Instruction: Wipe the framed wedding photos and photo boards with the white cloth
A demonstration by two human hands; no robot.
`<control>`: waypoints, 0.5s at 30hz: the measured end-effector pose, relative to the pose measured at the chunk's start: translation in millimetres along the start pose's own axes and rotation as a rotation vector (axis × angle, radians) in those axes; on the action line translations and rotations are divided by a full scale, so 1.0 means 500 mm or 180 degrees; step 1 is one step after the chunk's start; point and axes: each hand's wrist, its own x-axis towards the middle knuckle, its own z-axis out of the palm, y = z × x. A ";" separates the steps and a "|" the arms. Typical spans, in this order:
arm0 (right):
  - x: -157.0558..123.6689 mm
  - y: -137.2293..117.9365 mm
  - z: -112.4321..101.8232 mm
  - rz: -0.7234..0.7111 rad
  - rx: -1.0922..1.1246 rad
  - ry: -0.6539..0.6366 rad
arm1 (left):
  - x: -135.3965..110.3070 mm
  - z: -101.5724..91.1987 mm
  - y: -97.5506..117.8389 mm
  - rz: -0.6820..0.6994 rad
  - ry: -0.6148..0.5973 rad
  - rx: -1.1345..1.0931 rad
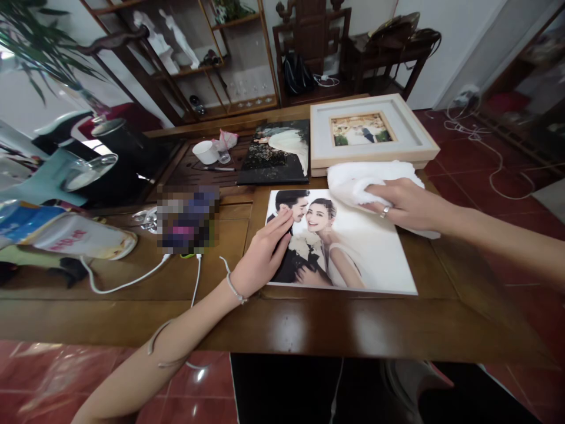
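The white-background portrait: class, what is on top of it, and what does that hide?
On the portrait, the left hand rests at the left side, and a white cloth, held in the right hand, covers the far right corner. The parts beneath cannot be seen.

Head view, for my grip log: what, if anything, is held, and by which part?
The right hand holds the white cloth by its bunched left end; the left hand rests on the print.

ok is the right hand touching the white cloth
Touching. The head view shows it plainly: the right hand grips the white cloth, with bunched folds right up against it and no gap between.
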 end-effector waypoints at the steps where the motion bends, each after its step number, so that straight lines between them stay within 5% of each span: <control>1: 0.000 0.000 0.002 0.0016 0.0015 0.0037 | 0.000 0.000 0.001 -0.0011 -0.0006 -0.0005; 5: -0.044 -0.047 0.028 -0.0172 0.0031 0.0312 | 0.000 -0.001 0.000 -0.0006 -0.0021 0.0010; 9: -0.126 -0.155 0.054 -0.0767 0.0079 0.0657 | -0.001 0.001 -0.003 0.0011 -0.0001 0.0024; 15: -0.194 -0.277 0.055 -0.1135 0.0022 0.0438 | 0.000 0.000 -0.003 -0.0006 -0.0039 0.0033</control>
